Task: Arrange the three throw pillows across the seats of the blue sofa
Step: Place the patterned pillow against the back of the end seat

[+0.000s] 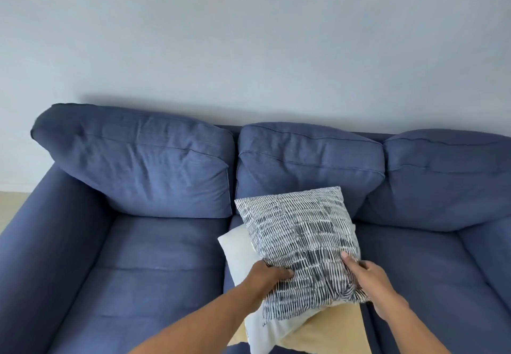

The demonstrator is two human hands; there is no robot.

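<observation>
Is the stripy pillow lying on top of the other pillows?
Yes. The stripy pillow lies on the white pillow and the yellow pillow, both peeking from beneath.

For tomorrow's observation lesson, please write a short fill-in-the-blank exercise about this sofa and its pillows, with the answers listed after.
1. Both hands, the left hand and the right hand, grip the ____ pillow.
2. The patterned pillow lies on top of a plain ____ pillow.
3. All three pillows are stacked on the ____ seat of the blue sofa.
4. The pillow at the bottom of the stack is ____ in colour.

Answers: patterned; white; middle; yellow
</observation>
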